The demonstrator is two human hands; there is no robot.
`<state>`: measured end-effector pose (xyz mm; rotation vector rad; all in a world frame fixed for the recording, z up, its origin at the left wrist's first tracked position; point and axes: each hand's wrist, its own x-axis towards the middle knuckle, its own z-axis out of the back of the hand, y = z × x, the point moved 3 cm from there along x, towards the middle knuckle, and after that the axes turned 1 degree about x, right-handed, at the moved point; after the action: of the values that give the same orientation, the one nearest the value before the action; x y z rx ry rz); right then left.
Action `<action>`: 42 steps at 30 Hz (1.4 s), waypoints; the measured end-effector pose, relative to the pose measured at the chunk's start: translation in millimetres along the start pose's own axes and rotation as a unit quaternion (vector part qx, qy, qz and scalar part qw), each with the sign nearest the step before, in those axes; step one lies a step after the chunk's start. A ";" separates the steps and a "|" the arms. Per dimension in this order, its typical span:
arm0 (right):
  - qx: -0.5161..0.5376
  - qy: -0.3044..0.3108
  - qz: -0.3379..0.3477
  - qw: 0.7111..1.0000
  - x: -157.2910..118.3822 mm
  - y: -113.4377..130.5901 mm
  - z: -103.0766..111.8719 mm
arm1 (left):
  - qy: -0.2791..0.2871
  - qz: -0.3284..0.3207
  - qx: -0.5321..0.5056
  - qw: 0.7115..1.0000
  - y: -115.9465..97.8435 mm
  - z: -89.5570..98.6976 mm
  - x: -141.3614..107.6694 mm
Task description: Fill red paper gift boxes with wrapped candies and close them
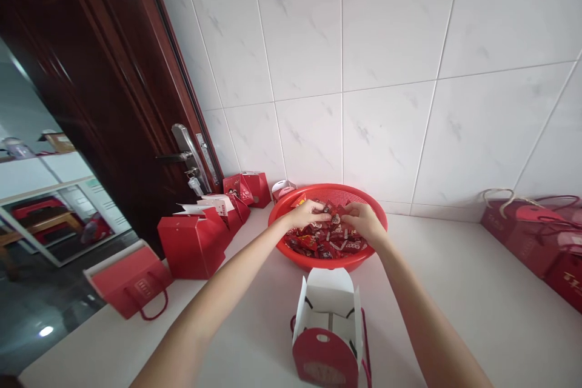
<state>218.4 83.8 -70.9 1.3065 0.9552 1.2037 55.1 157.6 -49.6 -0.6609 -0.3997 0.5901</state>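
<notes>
A red plastic basket (327,264) with perforated sides holds many red-wrapped candies (325,242). My left hand (310,214) reaches into it from the left, its fingers curled and closed at a wrapped candy near the middle of the pile. Opposite it, my right hand (362,222) is also closed, thumb and fingers pinched on a red-wrapped candy; the fingertips partly hide it. Just in front of the basket stands a red gift box (325,354) with its top flaps up and white inside showing. Dark red cord handles hang at its sides.
Several red gift boxes (188,245) line the left side, one with a cord handle (157,312) at the front. Red gift bags (522,230) lie at the right. Behind the basket rises a white tiled wall (309,133); a dark wooden door (113,73) is at the left.
</notes>
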 end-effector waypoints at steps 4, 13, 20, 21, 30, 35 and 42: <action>0.021 -0.034 -0.012 0.999 -0.5 1.0 2.9 | -0.059 0.017 0.004 0.998 4.4 5.6 -1.7; 0.101 -0.085 -0.013 0.991 -1.5 6.8 6.5 | -0.088 0.065 0.067 0.992 30.3 6.2 1.8; 0.177 -0.106 -0.015 0.978 3.9 -3.2 10.4 | 0.012 0.110 0.129 0.985 37.6 2.8 0.4; 0.192 -0.106 -0.015 0.976 4.5 -3.7 10.6 | 0.047 0.112 0.129 0.984 34.9 0.5 -0.7; 0.270 -0.132 -0.012 0.954 3.7 1.4 12.5 | 0.322 0.097 0.195 0.921 4.8 -32.9 -6.6; 0.262 -0.130 -0.022 0.956 4.5 0.5 11.7 | 0.306 0.115 0.256 0.910 -3.0 -39.7 -4.3; 0.267 -0.129 -0.018 0.955 3.3 2.6 10.9 | 0.228 0.120 0.312 0.914 -4.7 -33.7 -1.2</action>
<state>229.4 84.8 -67.1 1.8106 1.1474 0.7375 73.5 138.6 -71.1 -0.2108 0.3144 0.7258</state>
